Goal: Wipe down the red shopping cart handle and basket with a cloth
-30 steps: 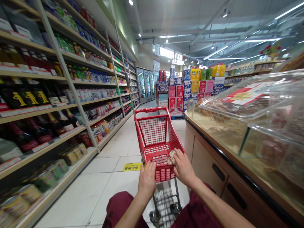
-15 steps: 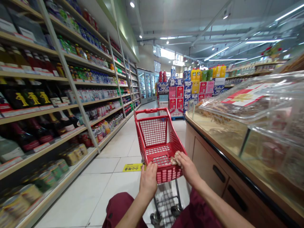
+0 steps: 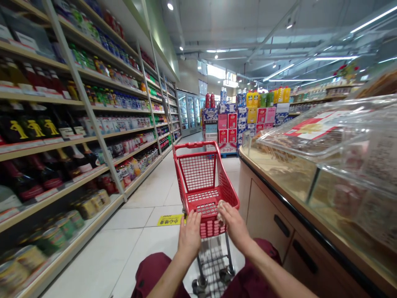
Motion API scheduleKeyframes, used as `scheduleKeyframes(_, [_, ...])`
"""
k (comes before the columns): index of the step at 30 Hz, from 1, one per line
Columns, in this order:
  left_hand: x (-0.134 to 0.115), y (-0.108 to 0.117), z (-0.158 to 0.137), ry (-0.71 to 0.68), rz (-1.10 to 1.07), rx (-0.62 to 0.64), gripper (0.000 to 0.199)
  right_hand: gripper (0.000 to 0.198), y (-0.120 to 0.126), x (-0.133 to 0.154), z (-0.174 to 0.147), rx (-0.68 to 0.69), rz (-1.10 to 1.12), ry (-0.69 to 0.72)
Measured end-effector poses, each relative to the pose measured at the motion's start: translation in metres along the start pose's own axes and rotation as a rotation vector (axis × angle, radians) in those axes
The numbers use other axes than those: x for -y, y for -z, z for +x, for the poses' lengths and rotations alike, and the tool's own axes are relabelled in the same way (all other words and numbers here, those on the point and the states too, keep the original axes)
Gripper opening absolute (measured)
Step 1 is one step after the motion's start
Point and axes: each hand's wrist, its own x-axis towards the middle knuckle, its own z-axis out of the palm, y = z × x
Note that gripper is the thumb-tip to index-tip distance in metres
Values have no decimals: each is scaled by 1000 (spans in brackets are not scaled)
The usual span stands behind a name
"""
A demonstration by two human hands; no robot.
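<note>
A small red plastic shopping cart [image 3: 198,174] stands in front of me, its basket holding nothing that I can see. My left hand [image 3: 190,232] rests over the left part of the near rim, fingers bent over the edge and thumb hidden. Pressed to the same rim, further right, is a crumpled pale cloth [image 3: 220,210]. My right hand [image 3: 234,225] is closed on this cloth, and its fingers partly cover it.
Drink shelves [image 3: 102,136] run along the left. A wooden counter [image 3: 263,203] with clear plastic covers [image 3: 304,128] borders the cart on the right. Stacked drink boxes [image 3: 228,128] stand ahead. A yellow floor sticker [image 3: 169,219] lies left of the cart.
My right hand has slid left along the near rim with the cloth, from the right corner toward the middle. My left hand stays on the rim. The view has shifted slightly.
</note>
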Motion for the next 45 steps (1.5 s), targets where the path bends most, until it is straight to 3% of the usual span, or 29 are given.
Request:
scheduleKeyframes(2, [1, 1, 0, -8, 0, 14, 56, 40, -11, 20, 0, 10, 38, 93])
scheduleKeyframes(4, [4, 1, -1, -18, 0, 14, 55, 40, -12, 20, 2, 42, 24, 96])
scheduleKeyframes(8, [5, -3, -3, -11, 6, -18, 56, 41, 9, -19, 5, 60, -76, -117])
scheduleKeyframes(10, [2, -4, -2, -7, 5, -24, 58, 40, 12, -23, 4, 46, -94, -148])
scheduleKeyframes(16, [-3, 0, -2, -18, 6, -1, 57, 40, -17, 33, 4, 49, 11, 119])
scheduleKeyframes(23, [-1, -3, -2, -23, 5, -23, 61, 39, 15, -31, 0, 12, -102, -163])
scheduleKeyframes(30, [-3, 0, -2, -33, -7, -26, 57, 38, -18, 34, -4, -14, 28, 137])
scheduleKeyframes(32, [-1, -1, -3, -35, 2, -38, 57, 38, -15, 25, -4, 3, 15, 122])
scheduleKeyframes(37, [-1, -7, -4, -33, -1, -60, 59, 41, 10, -25, -8, -45, -87, -128])
scheduleKeyframes(43, [-4, -5, -3, -36, -11, -38, 59, 38, -15, 20, -8, -38, -11, 125])
scheduleKeyframes(45, [-2, -6, -4, -40, -11, -39, 59, 39, -14, 16, -6, -27, -12, 134])
